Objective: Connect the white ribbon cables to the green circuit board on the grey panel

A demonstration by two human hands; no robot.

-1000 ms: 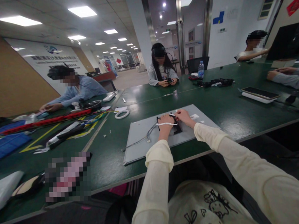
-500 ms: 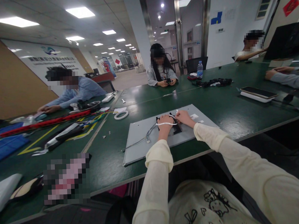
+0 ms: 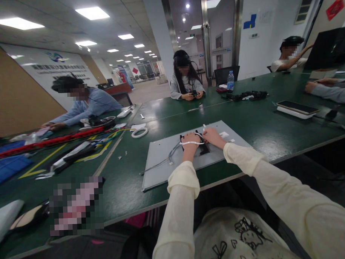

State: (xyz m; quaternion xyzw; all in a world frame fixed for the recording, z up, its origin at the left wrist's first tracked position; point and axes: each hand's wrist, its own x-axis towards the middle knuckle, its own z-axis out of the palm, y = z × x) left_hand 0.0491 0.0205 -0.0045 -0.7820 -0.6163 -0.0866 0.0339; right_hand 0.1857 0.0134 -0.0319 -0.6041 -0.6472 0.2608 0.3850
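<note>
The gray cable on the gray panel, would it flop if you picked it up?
Probably yes: the gray cable lies in loose curves across the gray panel, so it looks bendy. It is thin, so likely light. Its far end runs under the left hand, so it might tug.

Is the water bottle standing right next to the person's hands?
No, the water bottle stands far across the green table, while both hands rest on the grey panel.

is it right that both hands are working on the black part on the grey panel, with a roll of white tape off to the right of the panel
Not quite. In the head view the left hand and right hand do work at the black part on the grey panel, but the roll of white tape lies to the panel's left.
</note>
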